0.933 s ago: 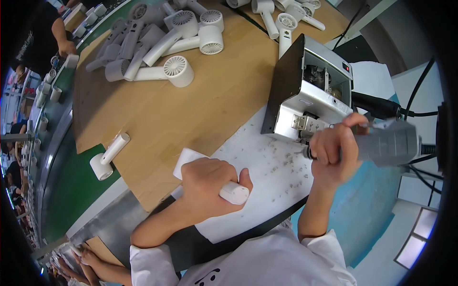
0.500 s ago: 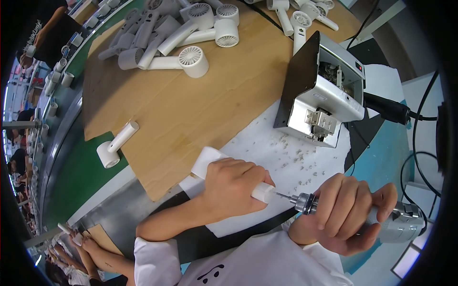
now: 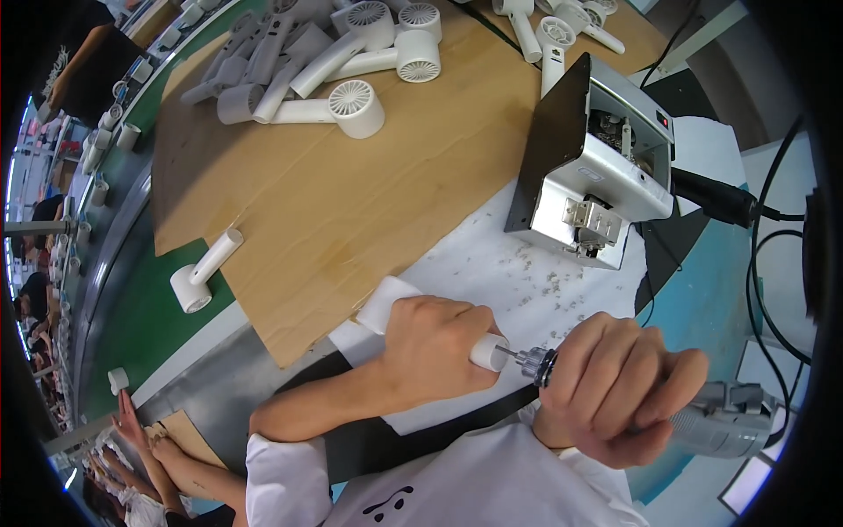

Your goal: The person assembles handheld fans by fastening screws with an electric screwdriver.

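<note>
My left hand (image 3: pixel 442 351) is closed around a white handheld fan (image 3: pixel 386 303), its fingers wrapped over the handle. The fan's head sticks out at the upper left of the fist, and the round end of the handle points right. A silver-grey electric screwdriver (image 3: pixel 718 420) lies in my right hand (image 3: pixel 619 386), fingers curled round its body. Its thin bit meets the handle's end; how deep it goes in, I cannot tell. Beyond the hands, a silver and black screw feeder (image 3: pixel 588 167) stands on white paper (image 3: pixel 465 255) strewn with small screws (image 3: pixel 553 283).
A heap of white fans (image 3: pixel 351 53) covers the far part of the brown cardboard (image 3: pixel 351 193). Another fan (image 3: pixel 206 270) rests across the cardboard's edge and the green conveyor belt (image 3: pixel 123 334) at left. A co-worker's hand (image 3: pixel 130 424) is at the belt. Black cables (image 3: pixel 762 290) hang at right.
The screwdriver and my right hand have moved left, bringing the bit further onto the handle's end. The fan on the belt has shifted slightly left. The co-worker's hand has reached toward the belt.
</note>
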The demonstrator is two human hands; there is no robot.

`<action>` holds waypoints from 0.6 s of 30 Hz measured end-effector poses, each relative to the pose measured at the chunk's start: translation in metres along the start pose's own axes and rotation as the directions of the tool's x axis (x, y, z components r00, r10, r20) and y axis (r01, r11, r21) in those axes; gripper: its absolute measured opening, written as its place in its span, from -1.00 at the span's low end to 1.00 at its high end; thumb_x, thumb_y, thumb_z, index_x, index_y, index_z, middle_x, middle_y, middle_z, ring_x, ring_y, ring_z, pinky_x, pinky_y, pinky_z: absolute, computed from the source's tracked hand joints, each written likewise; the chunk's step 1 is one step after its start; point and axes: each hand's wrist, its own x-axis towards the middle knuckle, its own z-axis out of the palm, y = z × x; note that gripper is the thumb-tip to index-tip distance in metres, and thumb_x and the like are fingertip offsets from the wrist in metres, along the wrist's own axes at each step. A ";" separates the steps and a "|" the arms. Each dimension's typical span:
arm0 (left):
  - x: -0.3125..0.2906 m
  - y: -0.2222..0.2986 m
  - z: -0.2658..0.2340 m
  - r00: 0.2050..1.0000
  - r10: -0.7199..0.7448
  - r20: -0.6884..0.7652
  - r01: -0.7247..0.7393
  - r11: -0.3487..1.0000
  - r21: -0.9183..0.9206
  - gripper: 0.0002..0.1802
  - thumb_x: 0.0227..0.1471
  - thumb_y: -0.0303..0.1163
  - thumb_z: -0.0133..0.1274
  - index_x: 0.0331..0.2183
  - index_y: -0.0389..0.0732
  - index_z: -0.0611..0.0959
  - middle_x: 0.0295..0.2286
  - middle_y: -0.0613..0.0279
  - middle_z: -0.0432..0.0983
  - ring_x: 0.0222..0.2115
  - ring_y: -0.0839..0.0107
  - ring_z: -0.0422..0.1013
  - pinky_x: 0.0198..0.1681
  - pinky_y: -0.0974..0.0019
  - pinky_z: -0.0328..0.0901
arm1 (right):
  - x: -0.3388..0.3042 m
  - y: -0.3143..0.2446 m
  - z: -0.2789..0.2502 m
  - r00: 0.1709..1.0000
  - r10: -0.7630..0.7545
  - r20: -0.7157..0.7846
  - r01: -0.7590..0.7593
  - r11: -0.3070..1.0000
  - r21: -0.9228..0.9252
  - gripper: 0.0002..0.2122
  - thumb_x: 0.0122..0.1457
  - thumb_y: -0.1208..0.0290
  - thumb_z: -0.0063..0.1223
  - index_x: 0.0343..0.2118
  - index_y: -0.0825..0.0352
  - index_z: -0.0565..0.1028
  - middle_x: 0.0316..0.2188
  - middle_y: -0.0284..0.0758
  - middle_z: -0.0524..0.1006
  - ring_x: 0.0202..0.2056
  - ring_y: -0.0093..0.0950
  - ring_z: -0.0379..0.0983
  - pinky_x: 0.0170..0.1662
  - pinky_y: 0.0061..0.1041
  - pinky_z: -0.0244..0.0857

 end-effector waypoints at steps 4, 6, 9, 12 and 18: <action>0.001 0.003 -0.001 1.000 0.023 0.002 -0.023 0.999 0.038 -0.85 -0.51 -0.50 0.19 -0.73 -0.12 0.53 -0.74 0.30 0.47 -0.77 0.31 0.36 -0.71 0.33 0.21 | 0.015 -0.021 -0.024 0.994 0.013 0.107 0.003 0.989 -0.149 -0.80 0.28 0.31 -0.05 -0.24 0.26 0.20 -0.83 -0.48 0.24 -0.81 -0.59 0.18 -0.66 -0.55 0.17; 0.000 0.003 -0.001 1.000 0.019 -0.008 -0.018 1.000 0.019 -0.85 -0.50 -0.51 0.20 -0.73 -0.12 0.52 -0.75 0.29 0.46 -0.78 0.31 0.35 -0.71 0.34 0.20 | 0.028 -0.019 -0.046 0.994 -0.079 0.070 0.097 0.945 -0.312 -0.85 0.30 0.34 -0.19 -0.16 0.26 0.24 -0.79 -0.51 0.20 -0.77 -0.64 0.12 -0.60 -0.57 0.12; 0.002 0.003 -0.001 1.000 0.009 0.002 -0.009 1.000 -0.003 -0.83 -0.48 -0.52 0.20 -0.75 -0.12 0.50 -0.76 0.28 0.44 -0.79 0.31 0.34 -0.72 0.35 0.19 | 0.032 -0.001 -0.069 0.993 -0.113 0.038 0.118 0.879 -0.463 -0.85 0.28 0.42 -0.25 -0.14 0.30 0.28 -0.76 -0.51 0.12 -0.76 -0.66 0.03 -0.60 -0.57 0.03; 0.003 0.001 -0.002 1.000 0.007 0.014 -0.007 1.000 -0.017 -0.81 -0.46 -0.53 0.21 -0.75 -0.13 0.49 -0.77 0.28 0.42 -0.80 0.31 0.33 -0.72 0.36 0.18 | 0.034 0.015 -0.074 0.985 -0.170 0.017 0.152 0.825 -0.544 -0.86 0.23 0.50 -0.22 -0.18 0.38 0.27 -0.76 -0.49 0.11 -0.78 -0.67 -0.01 -0.66 -0.57 -0.02; 0.004 0.001 -0.002 1.000 0.014 0.008 -0.014 0.999 -0.032 -0.79 -0.43 -0.54 0.22 -0.76 -0.15 0.46 -0.79 0.25 0.40 -0.81 0.30 0.30 -0.73 0.36 0.17 | 0.035 0.024 -0.070 0.980 -0.170 -0.104 0.062 0.756 -0.652 -0.86 0.19 0.54 -0.21 -0.20 0.42 0.26 -0.78 -0.48 0.13 -0.79 -0.69 -0.02 -0.70 -0.59 -0.05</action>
